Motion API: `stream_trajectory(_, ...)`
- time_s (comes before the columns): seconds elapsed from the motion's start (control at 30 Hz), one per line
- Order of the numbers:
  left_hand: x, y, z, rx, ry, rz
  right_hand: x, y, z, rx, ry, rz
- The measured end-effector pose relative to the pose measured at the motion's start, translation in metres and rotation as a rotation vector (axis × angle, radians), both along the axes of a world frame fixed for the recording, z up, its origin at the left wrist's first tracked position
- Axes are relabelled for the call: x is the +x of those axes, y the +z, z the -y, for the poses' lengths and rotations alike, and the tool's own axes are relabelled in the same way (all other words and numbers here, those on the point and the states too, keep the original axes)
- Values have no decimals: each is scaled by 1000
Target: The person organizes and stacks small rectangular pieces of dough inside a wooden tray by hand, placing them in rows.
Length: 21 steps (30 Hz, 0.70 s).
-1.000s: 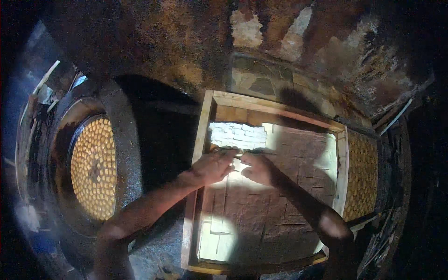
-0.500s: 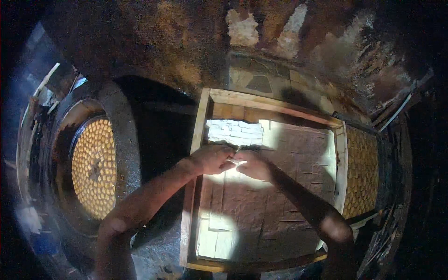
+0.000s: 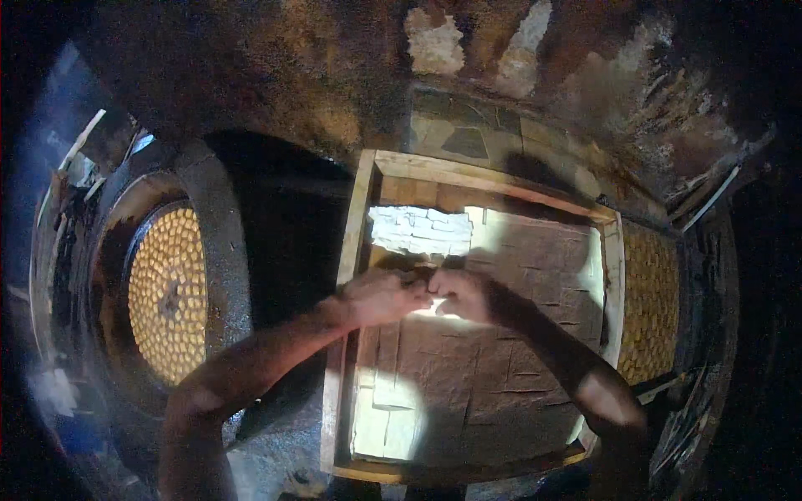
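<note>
A pale, soft-looking sheet like dough (image 3: 468, 376), scored into pieces, lies in a shallow wooden tray (image 3: 493, 179). Near its far left corner a brightly lit white strip (image 3: 422, 230) of the same material sits apart, with bare wood below it. My left hand (image 3: 384, 297) is closed at the sheet's far left edge, over the tray. My right hand (image 3: 469, 297) meets it there, fingers bent in. Their fingertips come together above a small bright patch. Whatever they pinch is hidden by the fingers.
At the left, a round dark pan (image 3: 117, 250) set in a thick surround holds many small golden pieces (image 3: 170, 292). More yellow pieces (image 3: 652, 292) lie close together beyond the tray's right side. A stained wall (image 3: 334, 92) rises behind.
Both hands have drawn slightly nearer to me. More bare wood now shows between them and the white strip.
</note>
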<state>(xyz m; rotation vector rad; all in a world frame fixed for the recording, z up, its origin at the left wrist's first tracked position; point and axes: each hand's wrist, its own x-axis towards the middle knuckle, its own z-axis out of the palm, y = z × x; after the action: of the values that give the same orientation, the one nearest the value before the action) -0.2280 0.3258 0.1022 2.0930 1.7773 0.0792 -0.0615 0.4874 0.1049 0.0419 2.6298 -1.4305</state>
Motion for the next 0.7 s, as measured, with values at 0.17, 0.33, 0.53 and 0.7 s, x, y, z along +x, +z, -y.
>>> stream_trajectory(0.17,18,-34,15,412,241,-156,3,-27,19,628,-17,-237)
stream_trajectory(0.33,32,-45,38,512,159,-152,25,-35,65,845,-120,-313)
stream_trajectory(0.53,23,-34,27,425,98,-77,15,-19,46,265,-181,40)
stream_trajectory(0.7,3,-4,25,361,12,-98,2,-37,33,39,-155,23)
